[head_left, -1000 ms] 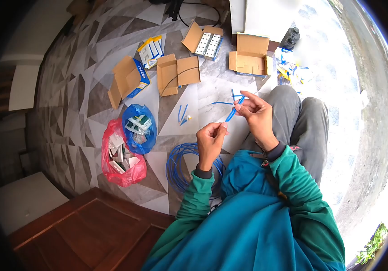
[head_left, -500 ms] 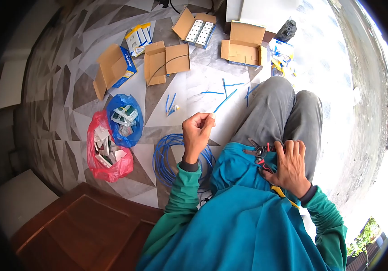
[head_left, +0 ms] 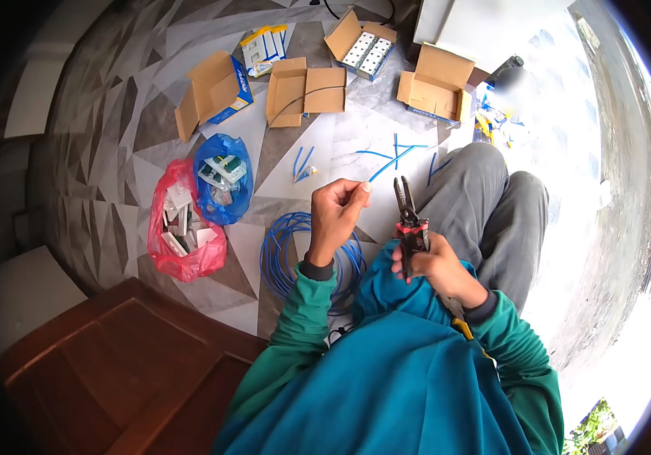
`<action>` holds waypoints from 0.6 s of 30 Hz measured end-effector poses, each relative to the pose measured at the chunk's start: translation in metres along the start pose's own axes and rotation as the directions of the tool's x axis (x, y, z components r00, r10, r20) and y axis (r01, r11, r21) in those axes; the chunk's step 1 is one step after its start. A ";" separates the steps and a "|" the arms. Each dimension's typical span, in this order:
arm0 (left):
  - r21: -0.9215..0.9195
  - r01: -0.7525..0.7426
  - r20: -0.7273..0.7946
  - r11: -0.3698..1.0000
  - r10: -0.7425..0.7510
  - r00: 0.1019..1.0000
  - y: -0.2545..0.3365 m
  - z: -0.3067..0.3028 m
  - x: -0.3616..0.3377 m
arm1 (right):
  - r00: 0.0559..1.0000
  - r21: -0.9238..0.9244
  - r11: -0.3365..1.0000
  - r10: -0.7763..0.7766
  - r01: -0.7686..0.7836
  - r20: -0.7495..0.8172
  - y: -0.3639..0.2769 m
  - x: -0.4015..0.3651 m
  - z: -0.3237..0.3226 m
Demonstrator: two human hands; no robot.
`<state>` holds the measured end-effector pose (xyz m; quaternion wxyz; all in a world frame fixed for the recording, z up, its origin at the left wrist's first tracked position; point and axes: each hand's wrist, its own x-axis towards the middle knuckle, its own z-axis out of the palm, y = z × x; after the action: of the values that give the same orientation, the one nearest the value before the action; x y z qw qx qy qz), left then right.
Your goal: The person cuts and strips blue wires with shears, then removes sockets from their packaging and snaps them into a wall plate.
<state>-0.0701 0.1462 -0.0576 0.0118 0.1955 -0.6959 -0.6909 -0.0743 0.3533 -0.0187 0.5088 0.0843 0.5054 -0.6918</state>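
Observation:
My left hand (head_left: 337,216) is raised in front of me and pinches one end of a short blue wire piece (head_left: 390,164) that points away to the upper right. My right hand (head_left: 430,265) grips the red-and-black handles of wire strippers (head_left: 407,220); the jaws point up, just right of the left hand and apart from the wire. A coil of blue cable (head_left: 295,254) lies on the floor below my left wrist. Cut blue wire pieces (head_left: 401,152) lie on the tiles ahead of my knee (head_left: 484,189).
A blue bag (head_left: 223,186) and a red bag (head_left: 185,235) of white parts sit on the left. Open cardboard boxes (head_left: 302,91) line the far tiles, one holding white sockets (head_left: 367,49). A brown wooden step (head_left: 136,364) is at lower left.
My right hand let go of the wire, dropped to my lap, picked up the wire strippers and lifted them beside the left hand. The left hand kept hold of the wire.

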 end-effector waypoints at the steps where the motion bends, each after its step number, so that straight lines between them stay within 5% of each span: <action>1: 0.007 -0.006 0.014 1.000 0.006 1.000 0.001 -0.002 0.001 | 1.000 -0.183 0.983 -0.019 0.015 -0.022 0.004 0.009 0.002; 2: 0.014 -0.012 0.028 1.000 0.012 1.000 0.002 -0.003 0.001 | 0.998 -0.359 0.933 -0.043 0.025 -0.040 0.007 0.016 0.003; 18: 0.059 -0.021 0.222 0.998 0.007 0.975 0.005 -0.012 0.006 | 0.999 -0.558 0.829 -0.008 -0.018 -0.043 -0.017 0.040 0.010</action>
<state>-0.0736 0.1324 -0.0537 -0.0670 0.1127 -0.7150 -0.6867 -0.1027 0.3205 -0.0290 0.5019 -0.0516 0.6961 -0.5107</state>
